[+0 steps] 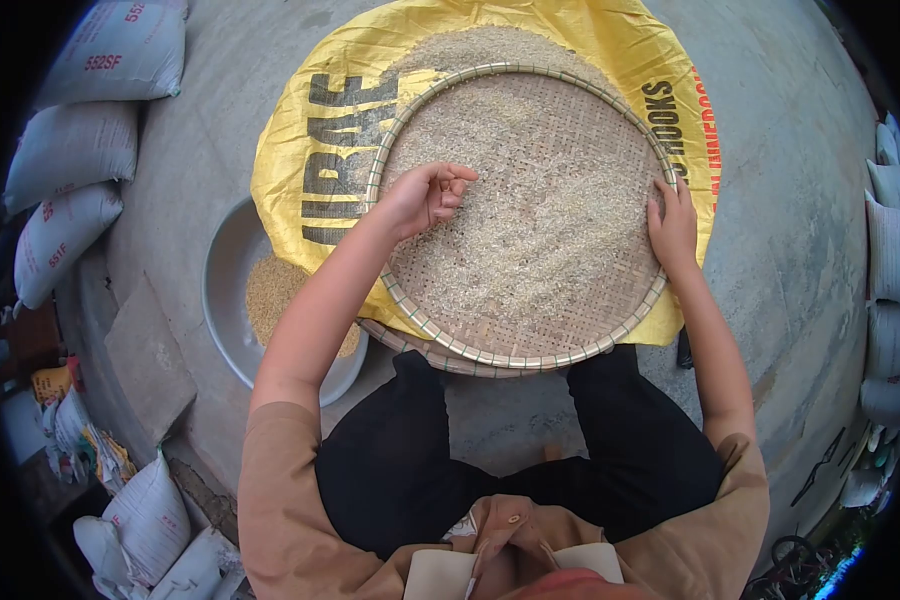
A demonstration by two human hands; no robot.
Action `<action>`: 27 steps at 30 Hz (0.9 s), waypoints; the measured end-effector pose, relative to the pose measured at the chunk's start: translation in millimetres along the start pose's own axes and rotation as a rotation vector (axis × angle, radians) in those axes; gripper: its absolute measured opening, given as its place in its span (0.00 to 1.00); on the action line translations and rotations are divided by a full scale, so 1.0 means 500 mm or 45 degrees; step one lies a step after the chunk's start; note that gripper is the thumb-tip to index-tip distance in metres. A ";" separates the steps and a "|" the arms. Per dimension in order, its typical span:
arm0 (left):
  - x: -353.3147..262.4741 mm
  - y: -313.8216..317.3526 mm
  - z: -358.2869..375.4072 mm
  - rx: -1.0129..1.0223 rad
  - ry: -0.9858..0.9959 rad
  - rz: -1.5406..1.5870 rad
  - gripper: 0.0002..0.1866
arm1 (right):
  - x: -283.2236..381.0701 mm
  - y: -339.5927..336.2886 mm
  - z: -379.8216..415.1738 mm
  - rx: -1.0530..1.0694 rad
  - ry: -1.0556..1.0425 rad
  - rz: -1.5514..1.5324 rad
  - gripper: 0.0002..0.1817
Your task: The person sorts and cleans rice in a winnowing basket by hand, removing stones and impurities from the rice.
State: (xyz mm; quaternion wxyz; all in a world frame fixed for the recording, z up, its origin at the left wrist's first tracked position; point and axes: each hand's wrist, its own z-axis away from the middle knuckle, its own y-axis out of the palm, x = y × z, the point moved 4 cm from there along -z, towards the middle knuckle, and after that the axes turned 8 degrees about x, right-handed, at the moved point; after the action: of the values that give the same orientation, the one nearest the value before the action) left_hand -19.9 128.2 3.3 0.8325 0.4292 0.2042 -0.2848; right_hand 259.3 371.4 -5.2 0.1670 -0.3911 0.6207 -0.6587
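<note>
A round woven bamboo winnowing tray (515,352) lies in front of me, tilted slightly over my knees. Pale husked grain (540,230) is spread thinly over its weave. My left hand (430,200) hovers above the left part of the tray, fingers curled in; whatever they may hold is hidden. On the right, my right hand (676,228) grips the tray's rim, its thumb on the inner side. Beneath the tray is a yellow plastic sack (295,200) with black lettering, bearing a heap of grain (500,45) beyond the far rim.
To my left stands a metal basin (220,250) holding golden unhusked-looking grain (273,292). Another woven tray (440,358) shows under the near rim. Full white sacks (75,155) are stacked at far left, with more sacks (888,245) at far right. The floor (790,200) is concrete.
</note>
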 end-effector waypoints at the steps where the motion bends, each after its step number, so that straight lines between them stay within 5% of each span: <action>1: 0.003 -0.012 -0.011 -0.025 -0.031 -0.208 0.13 | 0.000 0.001 0.000 0.001 0.002 -0.002 0.20; 3: 0.015 -0.018 -0.024 -0.046 -0.067 -0.417 0.11 | 0.001 -0.001 -0.001 -0.005 -0.036 -0.020 0.20; 5: 0.001 -0.008 -0.036 -0.354 0.180 -1.354 0.11 | 0.003 -0.003 0.000 -0.008 -0.031 -0.020 0.20; 8: -0.009 0.017 -0.044 -0.410 0.306 -1.679 0.12 | 0.006 -0.005 0.001 -0.012 -0.025 -0.012 0.20; 27: -0.004 0.010 -0.064 -0.411 0.400 -1.631 0.08 | 0.003 -0.004 0.001 0.007 -0.026 -0.041 0.22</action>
State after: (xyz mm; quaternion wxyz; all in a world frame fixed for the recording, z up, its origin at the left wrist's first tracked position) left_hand -21.1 157.6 -10.2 0.5137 0.1302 0.5767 -0.6218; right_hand 259.2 370.2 -2.8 0.1638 -0.4071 0.6108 -0.6591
